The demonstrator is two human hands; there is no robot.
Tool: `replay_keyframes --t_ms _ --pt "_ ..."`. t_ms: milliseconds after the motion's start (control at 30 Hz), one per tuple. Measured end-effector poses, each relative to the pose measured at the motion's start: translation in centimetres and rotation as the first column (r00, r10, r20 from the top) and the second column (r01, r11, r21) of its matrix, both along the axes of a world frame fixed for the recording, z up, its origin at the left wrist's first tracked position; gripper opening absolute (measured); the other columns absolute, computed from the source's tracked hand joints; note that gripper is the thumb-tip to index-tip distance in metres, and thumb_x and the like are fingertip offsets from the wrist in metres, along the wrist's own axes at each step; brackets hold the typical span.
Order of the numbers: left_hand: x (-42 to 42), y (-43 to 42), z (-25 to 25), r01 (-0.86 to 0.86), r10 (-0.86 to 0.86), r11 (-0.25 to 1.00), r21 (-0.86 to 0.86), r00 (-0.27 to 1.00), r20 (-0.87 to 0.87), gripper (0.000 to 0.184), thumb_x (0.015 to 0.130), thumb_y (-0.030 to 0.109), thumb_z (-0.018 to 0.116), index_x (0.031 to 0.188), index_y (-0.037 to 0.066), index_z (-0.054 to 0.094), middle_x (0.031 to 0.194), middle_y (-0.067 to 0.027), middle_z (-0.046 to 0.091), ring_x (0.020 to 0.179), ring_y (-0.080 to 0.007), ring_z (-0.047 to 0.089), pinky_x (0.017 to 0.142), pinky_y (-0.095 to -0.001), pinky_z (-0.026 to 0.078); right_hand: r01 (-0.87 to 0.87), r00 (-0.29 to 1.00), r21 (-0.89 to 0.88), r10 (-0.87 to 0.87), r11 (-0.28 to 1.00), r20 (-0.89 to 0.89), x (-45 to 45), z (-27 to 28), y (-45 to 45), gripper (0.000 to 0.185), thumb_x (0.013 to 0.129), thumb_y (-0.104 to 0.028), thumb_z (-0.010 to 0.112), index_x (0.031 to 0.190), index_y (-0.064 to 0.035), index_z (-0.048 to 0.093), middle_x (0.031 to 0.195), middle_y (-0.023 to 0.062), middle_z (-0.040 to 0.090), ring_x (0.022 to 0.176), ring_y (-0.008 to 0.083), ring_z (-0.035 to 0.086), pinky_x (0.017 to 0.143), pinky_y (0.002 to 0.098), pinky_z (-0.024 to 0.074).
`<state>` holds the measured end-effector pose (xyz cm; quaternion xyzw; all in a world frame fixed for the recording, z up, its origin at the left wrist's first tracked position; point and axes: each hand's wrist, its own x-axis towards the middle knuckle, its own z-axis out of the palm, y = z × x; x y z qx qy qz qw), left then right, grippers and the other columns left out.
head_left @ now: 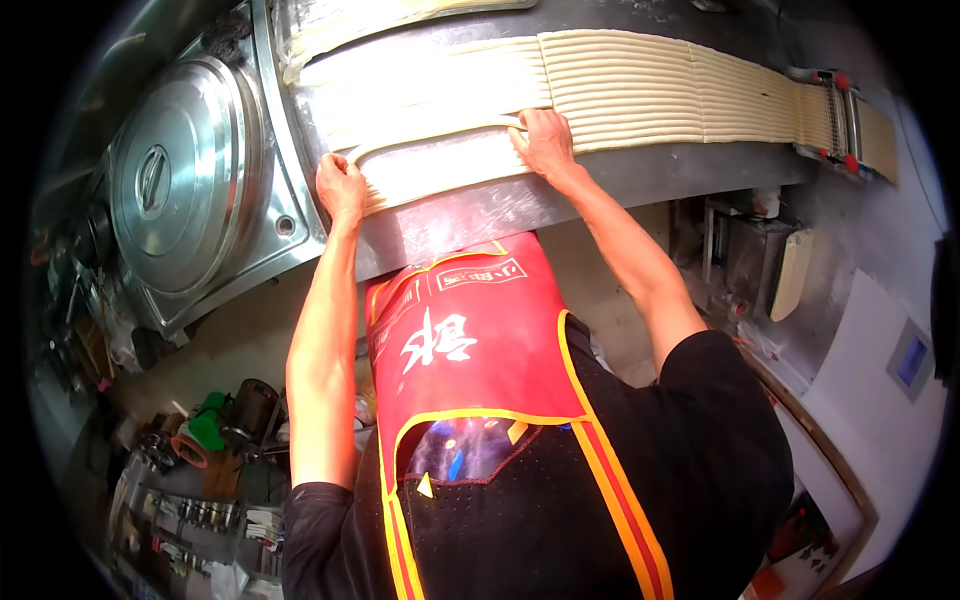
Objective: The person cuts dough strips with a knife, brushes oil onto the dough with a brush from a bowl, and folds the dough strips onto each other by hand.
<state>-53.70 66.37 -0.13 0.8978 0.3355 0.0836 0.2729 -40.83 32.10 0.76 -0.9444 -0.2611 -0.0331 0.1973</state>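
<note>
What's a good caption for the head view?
Left hand and right hand hold a long, pale strip over a metal counter.

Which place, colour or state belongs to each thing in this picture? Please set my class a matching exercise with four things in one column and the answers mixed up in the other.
Column one
1. Round metal lid
2. Apron
3. Raised dough strip
4. Metal device with red parts

Column two
A. Red with yellow edging
B. Towards the right end of the long ridged dough
C. On the steel surface left of the dough
D. Held between the left hand and the right hand

Right pairs: 1-C, 2-A, 3-D, 4-B
</note>
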Motion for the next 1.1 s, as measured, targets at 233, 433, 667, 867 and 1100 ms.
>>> replay_keyframes --t_ms 233,433,667,867,1100 --pt "0.1 1.9 1.1 0.257 -0.257 0.966 0.010 0.966 -0.012 0.022 0.076 -0.003 0.059 0.095 0.004 0.069 0.096 -0.0183 0.061 0.095 -0.0372 0.060 0.084 -0.0440 0.049 0.067 0.981 0.245 -0.019 0.967 -0.192 -0.8 -1.0 3.2 0.017 0.080 -0.014 0.068 0.094 -0.0057 0.071 0.091 0.0121 0.071 0.090 0.0308 0.064 0.078 0.0418 0.0516" --pt "-0.2 1.7 1.4 0.378 -0.369 0.915 0.140 0.926 -0.085 0.026 0.072 0.000 0.062 0.095 0.005 0.071 0.100 -0.0162 0.064 0.100 -0.0362 0.059 0.088 -0.0447 0.049 0.061 0.984 0.122 -0.039 0.991 -0.176 -0.9 -0.2 4.0 0.020 0.080 -0.016 0.066 0.097 -0.0088 0.074 0.092 0.0117 0.071 0.094 0.0314 0.064 0.083 0.0426 0.0517" --pt "1.5 -2.0 0.6 0.257 -0.258 0.965 -0.048 0.966 -0.011 0.020 0.074 0.010 0.066 0.092 0.011 0.075 0.098 -0.0125 0.068 0.099 -0.0329 0.060 0.090 -0.0431 0.049 0.087 0.948 0.129 -0.042 0.988 -0.316 -3.9 -1.3 12.4 0.021 0.082 -0.023 0.064 0.098 -0.0133 0.073 0.100 0.0113 0.070 0.103 0.0299 0.061 0.092 0.0452 0.0451" --pt "1.3 -1.7 -0.2 0.199 -0.199 0.980 -0.007 0.980 -0.033 0.018 0.077 0.016 0.066 0.093 0.013 0.075 0.099 -0.0113 0.068 0.099 -0.0316 0.060 0.089 -0.0424 0.049 0.167 0.936 0.071 -0.135 0.983 -0.326 -4.4 0.2 12.7 0.017 0.081 -0.018 0.064 0.096 -0.0123 0.072 0.101 0.0112 0.068 0.107 0.0296 0.058 0.094 0.0445 0.0435" --pt "2.0 -4.4 1.2 0.277 -0.276 0.960 -0.051 0.961 0.016 0.019 0.079 0.015 0.066 0.094 0.015 0.077 0.099 -0.0121 0.065 0.100 -0.0319 0.057 0.092 -0.0427 0.047 0.065 0.973 0.140 -0.031 0.988 -0.228 -5.9 -0.8 13.8 0.020 0.083 -0.020 0.064 0.098 -0.0126 0.074 0.099 0.0094 0.070 0.104 0.0300 0.059 0.094 0.0453 0.0445"
